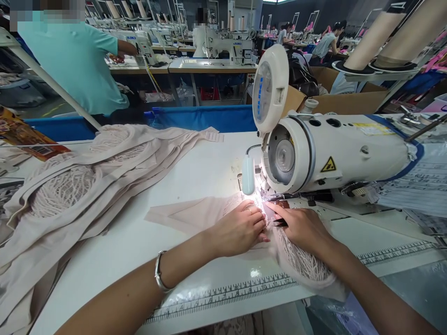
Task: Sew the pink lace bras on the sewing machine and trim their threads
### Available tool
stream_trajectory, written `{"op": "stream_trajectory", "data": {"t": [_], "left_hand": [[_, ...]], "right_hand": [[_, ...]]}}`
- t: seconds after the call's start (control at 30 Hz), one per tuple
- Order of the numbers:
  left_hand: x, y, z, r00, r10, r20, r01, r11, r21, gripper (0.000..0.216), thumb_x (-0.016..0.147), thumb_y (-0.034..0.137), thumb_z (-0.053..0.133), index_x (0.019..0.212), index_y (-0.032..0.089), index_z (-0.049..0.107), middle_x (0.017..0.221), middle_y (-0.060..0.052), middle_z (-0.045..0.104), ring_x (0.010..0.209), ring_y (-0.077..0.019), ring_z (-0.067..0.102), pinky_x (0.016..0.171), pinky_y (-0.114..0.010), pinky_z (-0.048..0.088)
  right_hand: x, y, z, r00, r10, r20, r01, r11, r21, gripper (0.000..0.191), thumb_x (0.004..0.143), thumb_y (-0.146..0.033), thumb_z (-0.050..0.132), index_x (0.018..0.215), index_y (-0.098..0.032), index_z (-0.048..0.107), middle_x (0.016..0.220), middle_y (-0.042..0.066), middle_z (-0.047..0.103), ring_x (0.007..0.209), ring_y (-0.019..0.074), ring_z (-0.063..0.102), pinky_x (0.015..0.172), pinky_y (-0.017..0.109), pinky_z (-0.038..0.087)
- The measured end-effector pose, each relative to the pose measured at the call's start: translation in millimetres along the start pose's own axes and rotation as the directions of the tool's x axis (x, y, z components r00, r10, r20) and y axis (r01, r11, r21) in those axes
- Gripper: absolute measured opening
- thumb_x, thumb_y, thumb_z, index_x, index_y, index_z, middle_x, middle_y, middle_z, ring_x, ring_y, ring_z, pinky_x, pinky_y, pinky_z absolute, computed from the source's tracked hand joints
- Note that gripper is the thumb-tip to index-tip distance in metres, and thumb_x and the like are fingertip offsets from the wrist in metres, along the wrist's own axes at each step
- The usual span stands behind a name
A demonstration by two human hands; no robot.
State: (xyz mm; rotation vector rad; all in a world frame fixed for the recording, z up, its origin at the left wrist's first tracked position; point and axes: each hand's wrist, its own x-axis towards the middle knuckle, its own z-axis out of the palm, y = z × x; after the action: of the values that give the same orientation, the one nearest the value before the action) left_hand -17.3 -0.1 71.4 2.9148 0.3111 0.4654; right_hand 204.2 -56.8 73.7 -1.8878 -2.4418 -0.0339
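At the needle area of a white sewing machine [314, 151], a pale pink fabric piece [188, 215] with lacy, stringy trim [302, 256] lies under the small lamp's glow. My left hand [242, 228] rests on this fabric just left of the needle, fingers curled and pinching it. Close by on the right, my right hand [302, 228] grips the fabric's edge, its index finger stretched toward the presser foot. A small dark pointed item [280, 223] shows beneath the right fingers; its kind is unclear. Fingers and glare hide the needle itself.
A heap of pale pink strips with lace [66, 190] covers the table's left side, beside an orange-brown packet [35, 135]. A printed ruler tape [223, 298] runs along the front edge. Thread cones [377, 35] stand at upper right. A co-worker in a turquoise shirt [70, 65] sits beyond.
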Motion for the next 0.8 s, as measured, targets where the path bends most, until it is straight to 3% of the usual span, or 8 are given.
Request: {"op": "stream_trajectory", "data": {"t": [0.13,0.23,0.47,0.63,0.8], "left_hand": [[-3,-3,0,0.999,-0.014,-0.038,0.014,1.000,0.014,0.035,0.105,0.042,0.043,0.101,0.015,0.066,0.088,-0.007,0.066,0.093,-0.0231,0.060,0.101,-0.045,0.040],[-5,-5,1,0.999,-0.016,-0.043,0.017,0.999,0.029,0.038,0.105,0.044,0.042,0.105,0.016,0.067,0.094,-0.009,0.066,0.100,-0.0257,0.058,0.103,-0.048,0.038],[-5,-6,2,0.999,-0.025,-0.043,0.028,0.997,0.069,0.049,0.106,0.048,0.036,0.097,0.012,0.069,0.106,-0.011,0.068,0.108,-0.0279,0.056,0.107,-0.049,0.029],[-7,-6,3,0.997,-0.074,-0.017,0.076,0.991,0.109,0.055,0.105,0.055,0.031,0.119,0.012,0.062,0.111,-0.012,0.069,0.109,-0.0300,0.057,0.105,-0.053,0.028],[-7,-6,4,0.995,-0.101,-0.017,0.102,0.985,0.137,0.057,0.104,0.057,0.029,0.118,0.013,0.062,0.125,-0.015,0.064,0.118,-0.0321,0.054,0.104,-0.052,0.029]], "right_hand": [[2,1,-2,1.000,-0.013,0.017,0.013,1.000,0.018,0.064,0.074,-0.010,0.050,0.134,-0.029,0.064,0.097,-0.001,0.080,0.078,0.0184,0.072,0.064,0.027,0.049],[4,1,-4,1.000,-0.023,0.001,0.023,0.999,0.044,0.061,0.074,-0.009,0.049,0.129,-0.028,0.067,0.111,0.000,0.078,0.092,0.0202,0.073,0.072,0.028,0.054],[8,4,-7,0.999,-0.009,0.036,0.006,0.997,0.078,0.061,0.075,-0.008,0.049,0.129,-0.030,0.068,0.104,-0.002,0.079,0.087,0.0217,0.075,0.064,0.030,0.055],[6,13,2,0.997,-0.067,-0.030,0.071,0.984,0.161,0.054,0.077,-0.008,0.050,0.123,-0.028,0.071,0.115,0.001,0.076,0.098,0.0213,0.074,0.079,0.031,0.059],[10,19,5,0.998,-0.060,0.026,0.053,0.977,0.206,0.061,0.076,-0.005,0.049,0.128,-0.030,0.067,0.115,0.000,0.076,0.100,0.0200,0.073,0.086,0.033,0.058]]}}
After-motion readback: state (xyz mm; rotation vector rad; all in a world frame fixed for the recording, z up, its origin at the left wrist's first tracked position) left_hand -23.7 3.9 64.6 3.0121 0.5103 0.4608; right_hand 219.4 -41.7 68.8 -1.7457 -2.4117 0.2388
